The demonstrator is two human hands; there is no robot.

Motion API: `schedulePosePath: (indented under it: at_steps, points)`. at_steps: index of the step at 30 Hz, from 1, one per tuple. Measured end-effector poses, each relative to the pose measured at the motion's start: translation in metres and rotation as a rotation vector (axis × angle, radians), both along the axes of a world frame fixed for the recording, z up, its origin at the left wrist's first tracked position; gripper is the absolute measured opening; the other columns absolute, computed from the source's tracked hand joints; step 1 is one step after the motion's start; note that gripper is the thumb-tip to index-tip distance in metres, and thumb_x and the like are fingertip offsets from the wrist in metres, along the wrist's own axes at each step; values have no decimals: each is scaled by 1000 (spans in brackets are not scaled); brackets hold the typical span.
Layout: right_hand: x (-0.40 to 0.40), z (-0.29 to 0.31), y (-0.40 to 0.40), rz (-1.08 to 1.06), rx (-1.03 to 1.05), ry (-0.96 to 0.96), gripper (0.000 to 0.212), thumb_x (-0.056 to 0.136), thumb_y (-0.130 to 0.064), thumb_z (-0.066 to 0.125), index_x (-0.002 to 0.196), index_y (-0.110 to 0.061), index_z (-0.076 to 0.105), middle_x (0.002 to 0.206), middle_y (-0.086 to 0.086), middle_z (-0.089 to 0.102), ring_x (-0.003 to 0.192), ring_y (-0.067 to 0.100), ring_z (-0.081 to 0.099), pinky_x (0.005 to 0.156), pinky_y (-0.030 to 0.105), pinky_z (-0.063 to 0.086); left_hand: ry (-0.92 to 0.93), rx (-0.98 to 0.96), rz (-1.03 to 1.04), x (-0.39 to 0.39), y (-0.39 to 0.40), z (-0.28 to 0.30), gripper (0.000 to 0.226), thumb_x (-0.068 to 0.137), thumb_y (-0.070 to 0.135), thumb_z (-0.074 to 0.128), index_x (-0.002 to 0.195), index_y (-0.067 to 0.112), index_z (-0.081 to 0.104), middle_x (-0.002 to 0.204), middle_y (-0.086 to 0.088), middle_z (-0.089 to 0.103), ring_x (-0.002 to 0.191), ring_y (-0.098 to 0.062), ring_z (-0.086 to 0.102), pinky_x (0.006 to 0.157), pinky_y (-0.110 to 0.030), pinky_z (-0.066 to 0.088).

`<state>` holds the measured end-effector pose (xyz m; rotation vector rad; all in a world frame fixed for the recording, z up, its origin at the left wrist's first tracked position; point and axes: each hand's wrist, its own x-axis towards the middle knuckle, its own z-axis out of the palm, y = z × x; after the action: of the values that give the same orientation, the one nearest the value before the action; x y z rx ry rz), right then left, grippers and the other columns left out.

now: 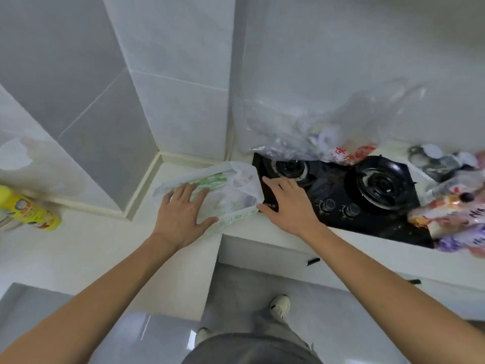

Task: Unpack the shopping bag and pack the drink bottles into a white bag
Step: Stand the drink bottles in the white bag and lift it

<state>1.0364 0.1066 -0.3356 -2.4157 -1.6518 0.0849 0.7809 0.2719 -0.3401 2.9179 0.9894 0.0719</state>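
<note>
While the left hand [183,214] presses flat on the white bag [223,190] to pin it, the right hand [288,203], fingers spread, holds nothing beside its mouth, probably to open it.

White bag [231,185]: thin plastic with green printing; lies flattened on the pale counter at the inner corner, just left of the black hob; its right edge overlaps the hob's left margin; mouth direction cannot be told; pale contents show faintly through the film. Shopping bag [328,127]: translucent clear plastic, crumpled, slumped against the wall behind the hob's left burner; red-printed packaging shows at its lower right edge. Unpacked goods [451,214]: blurred packets in purple, orange and white, heaped at the hob's right end; drink bottles cannot be identified among them.
</note>
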Motion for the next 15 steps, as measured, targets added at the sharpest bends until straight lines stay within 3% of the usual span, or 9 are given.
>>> schedulePosePath:
  at_steps: [7, 15]
  points:
    - [22, 25, -106, -216, 20, -42, 76, 94, -68, 50, 157, -25, 39, 145, -2, 52, 133, 23, 45, 107, 40, 44, -57, 30, -230, 74, -64, 31, 82, 86, 76, 36, 146, 23, 53, 148, -11, 52, 138, -34, 46, 106, -51, 45]
    - [84, 34, -257, -400, 97, -11, 71, 95, -63, 54, 153, -23, 45, 141, -3, 54, 130, 22, 47, 103, 40, 46, -100, 8, -442, 191, -191, 48, 82, 89, 74, 33, 151, 22, 46, 151, -10, 47, 142, -33, 40, 109, -51, 43]
